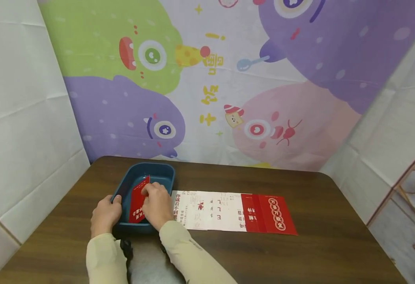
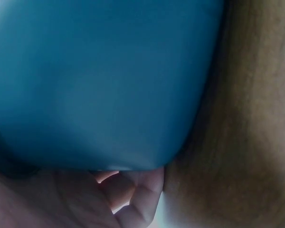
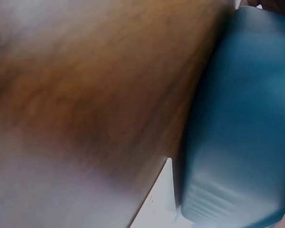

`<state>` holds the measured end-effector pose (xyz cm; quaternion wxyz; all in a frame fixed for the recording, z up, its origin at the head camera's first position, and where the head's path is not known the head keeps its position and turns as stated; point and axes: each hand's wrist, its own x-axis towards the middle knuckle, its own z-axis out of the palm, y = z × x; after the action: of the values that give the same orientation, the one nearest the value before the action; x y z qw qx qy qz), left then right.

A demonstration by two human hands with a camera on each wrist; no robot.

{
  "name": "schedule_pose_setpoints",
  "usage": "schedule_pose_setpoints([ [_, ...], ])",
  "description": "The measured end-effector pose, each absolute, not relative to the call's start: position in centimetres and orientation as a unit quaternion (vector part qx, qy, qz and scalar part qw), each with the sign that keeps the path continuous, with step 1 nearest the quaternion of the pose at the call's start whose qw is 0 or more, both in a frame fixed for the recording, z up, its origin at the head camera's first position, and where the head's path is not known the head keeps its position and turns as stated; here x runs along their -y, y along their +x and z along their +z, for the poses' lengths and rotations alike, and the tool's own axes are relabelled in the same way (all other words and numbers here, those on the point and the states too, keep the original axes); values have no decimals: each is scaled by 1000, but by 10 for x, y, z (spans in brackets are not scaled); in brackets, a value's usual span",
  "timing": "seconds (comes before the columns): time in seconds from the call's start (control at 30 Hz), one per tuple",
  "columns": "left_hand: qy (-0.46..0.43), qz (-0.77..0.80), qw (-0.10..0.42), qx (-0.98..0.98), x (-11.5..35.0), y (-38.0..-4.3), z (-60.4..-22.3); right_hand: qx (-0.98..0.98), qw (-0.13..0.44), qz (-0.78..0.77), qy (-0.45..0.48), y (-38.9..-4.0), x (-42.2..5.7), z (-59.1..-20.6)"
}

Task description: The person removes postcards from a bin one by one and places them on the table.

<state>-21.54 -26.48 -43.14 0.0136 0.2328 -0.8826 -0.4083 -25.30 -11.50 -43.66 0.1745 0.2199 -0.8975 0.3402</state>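
Observation:
A dark blue, deep rectangular tray stands at the left of the table. My left hand grips its near left side, thumb over the rim; in the left wrist view the curled fingers lie against the tray's outer wall. Inside the tray, a red paper envelope with pale lettering stands tilted. My right hand reaches over the tray's right side and pinches the envelope's right edge. The right wrist view shows mostly the tray's outer wall, with the right hand barely in frame.
Right of the tray, several overlapping envelopes lie in a row: white printed ones nearest the tray, then red ones at the right end. The dark wooden table backs onto a cartoon-printed cloth. White panels stand at the sides.

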Motion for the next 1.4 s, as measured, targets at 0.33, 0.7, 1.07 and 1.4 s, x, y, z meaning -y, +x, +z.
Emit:
schedule_pose_setpoints([
  [0.33, 231, -409, 1, 883, 269, -214, -437, 836, 130, 502, 182, -256, 107, -437],
  [0.7, 227, -411, 0, 883, 268, -214, -437, 757, 127, 619, 167, -229, 70, -408],
  [1.07, 211, -398, -8, 893, 271, -217, -436, 855, 149, 456, 195, -204, 6, -368],
  [1.4, 213, -400, -14, 891, 270, -218, -432, 877, 103, 451, 130, -221, -54, -354],
])
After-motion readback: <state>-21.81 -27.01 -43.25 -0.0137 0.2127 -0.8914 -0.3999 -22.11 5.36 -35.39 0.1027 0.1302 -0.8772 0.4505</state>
